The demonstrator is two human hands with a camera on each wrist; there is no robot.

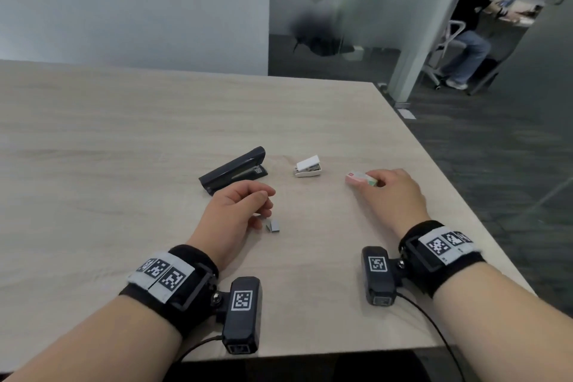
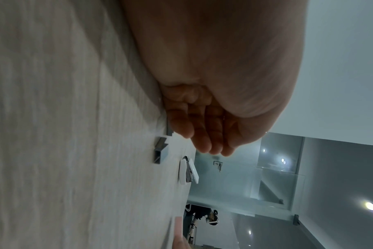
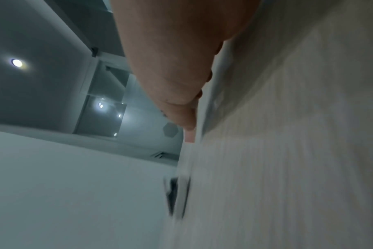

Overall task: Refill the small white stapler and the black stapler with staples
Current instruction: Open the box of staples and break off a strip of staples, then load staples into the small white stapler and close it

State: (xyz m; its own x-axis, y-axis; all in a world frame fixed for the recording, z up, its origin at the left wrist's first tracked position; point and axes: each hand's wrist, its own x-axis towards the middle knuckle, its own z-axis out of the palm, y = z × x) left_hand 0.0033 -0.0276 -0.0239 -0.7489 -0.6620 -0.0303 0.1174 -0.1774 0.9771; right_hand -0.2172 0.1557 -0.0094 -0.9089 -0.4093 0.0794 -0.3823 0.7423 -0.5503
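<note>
1. We see a pale wood table [image 1: 124, 121] with both staplers lying on it, ahead of our hands.
2. The black stapler [image 1: 234, 170] lies left of centre, its top arm raised at an angle from the base, the hinged end toward us.
3. The white stapler [image 1: 308, 167] sits just right of the black one, apart from it, its lid tilted up so the metal channel shows. The left wrist view shows it [image 2: 186, 171] the same way, lid lifted.
4. Our left hand [image 1: 238, 211] rests on the table just short of the black stapler, fingers loosely curled. A thin strip seems to lie under its fingertips; we cannot tell whether the fingers pinch it or only touch it.
5. Short staple strips [image 1: 273, 225] lie on the table just beside that hand. The left wrist view shows them [image 2: 160, 150] close to the fingers [image 2: 202, 134], which hang curved over the table.
6. Our right hand [image 1: 392, 192] lies right of the white stapler, palm down, thumb and fingers pinching a small pink and green staple box [image 1: 361, 178] held low at the table.
7. The right wrist view is blurred; it shows only the hand [image 3: 172, 67] against the table.
8. A seated person [image 1: 471, 25] is at a desk beyond the glass door [image 1: 341, 9].
</note>
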